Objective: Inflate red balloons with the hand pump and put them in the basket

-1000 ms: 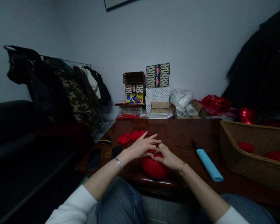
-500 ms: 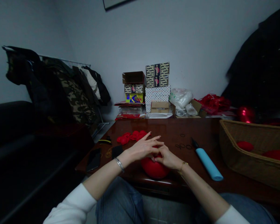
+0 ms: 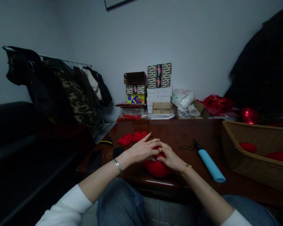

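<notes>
A round, inflated red balloon [image 3: 158, 169] rests at the front edge of the dark table, below my hands. My left hand [image 3: 141, 150] comes over it from the left, thumb and forefinger pinched at its top, the other fingers stretched away. From the right, my right hand [image 3: 169, 157] closes its fingers on the same spot, fingertips meeting those of the left. The balloon's neck is hidden between them. Behind my left hand lie several flat red balloons [image 3: 129, 138]. A light-blue balloon pump [image 3: 211, 165] with a black nozzle lies to the right.
On the right stands a wicker basket [image 3: 235, 150] with red balloons [image 3: 248, 147] inside. Thin dark loops [image 3: 183, 147] lie mid-table. A phone [image 3: 95, 159] and yellowish rubber bands [image 3: 109, 153] are on the left. Stacked boxes [image 3: 159, 97] and plastic bags [image 3: 182, 99] stand at the back.
Both hands stay at the balloon's top. The left hand has shifted slightly left, and the right hand's fingers have turned a little, showing a ring. The balloon has moved slightly up and away.
</notes>
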A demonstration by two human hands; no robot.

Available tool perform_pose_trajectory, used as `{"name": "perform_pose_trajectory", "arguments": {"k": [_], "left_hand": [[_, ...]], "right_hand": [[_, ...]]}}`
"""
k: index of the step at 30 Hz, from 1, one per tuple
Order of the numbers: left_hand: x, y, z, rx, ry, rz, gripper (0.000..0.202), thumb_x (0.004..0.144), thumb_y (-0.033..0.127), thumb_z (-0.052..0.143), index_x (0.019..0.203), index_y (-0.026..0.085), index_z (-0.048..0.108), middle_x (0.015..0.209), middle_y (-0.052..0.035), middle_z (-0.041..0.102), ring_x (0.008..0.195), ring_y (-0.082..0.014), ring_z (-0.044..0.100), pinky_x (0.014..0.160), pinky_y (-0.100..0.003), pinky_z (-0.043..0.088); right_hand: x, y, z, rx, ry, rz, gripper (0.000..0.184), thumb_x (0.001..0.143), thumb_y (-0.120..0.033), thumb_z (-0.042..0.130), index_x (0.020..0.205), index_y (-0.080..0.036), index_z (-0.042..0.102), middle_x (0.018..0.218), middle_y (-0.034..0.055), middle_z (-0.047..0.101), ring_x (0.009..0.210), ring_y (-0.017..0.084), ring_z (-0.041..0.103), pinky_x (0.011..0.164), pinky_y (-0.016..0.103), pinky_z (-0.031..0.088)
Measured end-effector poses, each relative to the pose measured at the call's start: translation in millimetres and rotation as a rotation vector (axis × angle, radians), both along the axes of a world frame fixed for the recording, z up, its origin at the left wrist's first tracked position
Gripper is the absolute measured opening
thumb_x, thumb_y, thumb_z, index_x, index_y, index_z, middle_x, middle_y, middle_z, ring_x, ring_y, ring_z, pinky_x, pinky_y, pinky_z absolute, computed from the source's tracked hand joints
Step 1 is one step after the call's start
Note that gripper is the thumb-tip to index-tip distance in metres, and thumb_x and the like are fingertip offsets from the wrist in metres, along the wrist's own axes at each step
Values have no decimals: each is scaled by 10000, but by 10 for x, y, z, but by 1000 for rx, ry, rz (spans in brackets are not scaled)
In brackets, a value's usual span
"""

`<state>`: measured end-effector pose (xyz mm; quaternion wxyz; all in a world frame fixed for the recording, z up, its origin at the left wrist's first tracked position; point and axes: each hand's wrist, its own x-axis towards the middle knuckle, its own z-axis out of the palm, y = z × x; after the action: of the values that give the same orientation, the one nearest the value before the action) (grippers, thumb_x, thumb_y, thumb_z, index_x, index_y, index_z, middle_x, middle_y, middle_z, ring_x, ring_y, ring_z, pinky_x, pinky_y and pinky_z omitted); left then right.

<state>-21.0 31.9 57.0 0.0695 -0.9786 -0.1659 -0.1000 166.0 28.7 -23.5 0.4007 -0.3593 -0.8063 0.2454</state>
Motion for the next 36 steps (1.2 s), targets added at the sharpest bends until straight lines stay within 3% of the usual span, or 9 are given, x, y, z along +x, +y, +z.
{"name": "perform_pose_trajectory", "arguments": {"k": [5, 10, 15, 20, 27, 30, 33, 36], "left_hand": [[-111, -56, -106, -69, -75, 100, 183, 817, 237, 530, 988, 221, 594, 1300, -71, 478, 1293, -223, 337, 1111, -480, 104], [-112, -86, -382, -208, -329, 249, 79, 799, 176, 474, 827, 200, 544, 1168, -76, 569, 1200, -199, 448, 1087, -427, 230], [-38, -102, -636, -356, -612, 344, 70, 791, 153, 448, 751, 210, 461, 1086, -79, 598, 1102, -186, 526, 942, -351, 410], [74, -99, -770, -423, -805, 394, 91, 790, 141, 434, 748, 216, 404, 1081, -77, 604, 1135, -196, 514, 938, -360, 408], [96, -25, -798, -620, -932, 337, 97, 795, 132, 447, 764, 204, 389, 1128, -108, 587, 1169, -213, 491, 974, -410, 377], [98, -25, -796, -694, -986, 286, 100, 797, 131, 471, 863, 197, 434, 1148, -109, 583, 1205, -212, 462, 1010, -412, 343], [94, -43, -799, -723, -986, 271, 321, 807, 161, 497, 1116, 203, 422, 1224, -115, 550, 1203, -202, 467, 1030, -412, 327], [86, -45, -796, -659, -847, 315, 505, 796, 209, 534, 1281, 234, 394, 1351, -100, 458, 1273, -224, 384, 1071, -446, 262]], "right_hand": [[26, -2, -108, -14, 94, -65, 60, 772, -291, 574, 786, -236, 595, 1272, 37, 503, 1281, 222, 335, 1054, 487, 214], [-41, -52, -193, -49, 337, -110, 53, 766, -280, 584, 805, -244, 581, 1185, 40, 579, 1225, 192, 416, 1043, 426, 274], [-87, -88, -263, -76, 470, -199, 139, 798, -359, 552, 850, -232, 574, 1104, 70, 623, 1142, 202, 500, 1004, 427, 334], [-126, -108, -307, -60, 464, -229, 207, 796, -397, 558, 907, -231, 613, 1093, 73, 628, 1140, 212, 503, 1004, 426, 338], [-168, -100, -330, 13, 446, -301, 160, 797, -362, 565, 865, -233, 631, 1068, 70, 637, 1118, 214, 512, 991, 448, 354], [-206, -107, -320, 52, 455, -338, 159, 808, -346, 551, 887, -231, 629, 1059, 68, 641, 1101, 211, 519, 982, 462, 360], [-229, -113, -312, 82, 464, -356, 144, 815, -325, 545, 887, -232, 627, 1049, 62, 643, 1085, 199, 526, 975, 447, 373], [-234, -119, -302, 98, 459, -352, 133, 814, -319, 549, 874, -237, 634, 1058, 57, 640, 1080, 195, 526, 972, 439, 378]]}}
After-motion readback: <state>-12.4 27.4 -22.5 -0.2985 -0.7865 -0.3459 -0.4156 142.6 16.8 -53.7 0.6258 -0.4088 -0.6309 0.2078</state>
